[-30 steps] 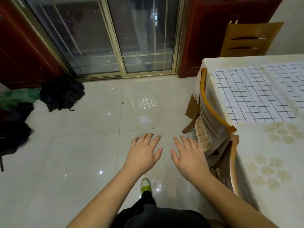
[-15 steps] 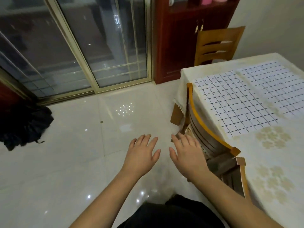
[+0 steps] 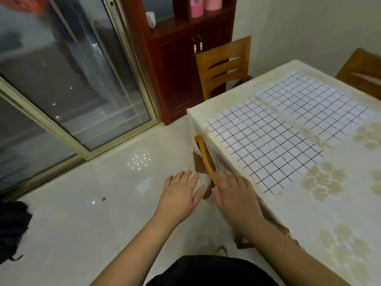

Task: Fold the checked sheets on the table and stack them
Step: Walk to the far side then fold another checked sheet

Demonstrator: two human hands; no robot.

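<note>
Fingers [image 3: 231, 178] seemingly short of sheets [image 3: 261, 145]

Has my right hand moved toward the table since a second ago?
Yes. The right hand was out over the floor, short of the tucked-in chair; now it overlaps that chair's top rail, closer to the nearer checked sheet.

White with a thin black grid: two checked sheets, nearer sheet [image 3: 266, 147] at centre right, farther sheet [image 3: 313, 104] toward the upper right. Cream with pale tan flower clusters: tablecloth [image 3: 334, 203] at right. Honey-orange wood: chair backs, one [image 3: 223, 65] at upper centre, one [image 3: 207, 162] at centre. Dark reddish brown: cabinet [image 3: 175, 58] at top centre, with pink cylinders [image 3: 204, 6] on its shelf. Glossy off-white: floor tiles [image 3: 82, 213] at lower left. Black: bundle [image 3: 12, 228] at the left edge.
</note>
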